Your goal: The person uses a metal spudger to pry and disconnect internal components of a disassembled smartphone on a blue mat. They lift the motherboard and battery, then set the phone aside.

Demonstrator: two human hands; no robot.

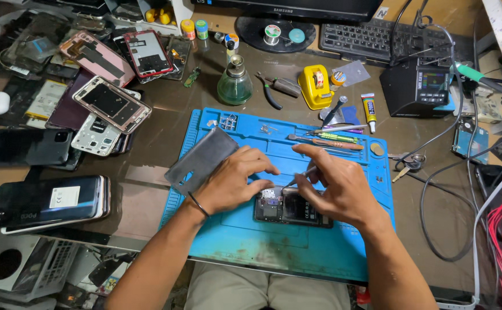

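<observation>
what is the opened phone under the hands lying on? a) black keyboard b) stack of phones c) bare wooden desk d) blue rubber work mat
d: the opened black phone lies flat on the blue rubber work mat, with the left hand steadying it and the right hand holding a thin metal tool over it.

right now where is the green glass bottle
In the head view, the green glass bottle stands on the desk just beyond the blue mat's far edge, left of the yellow tape dispenser, beside the pliers.
</observation>
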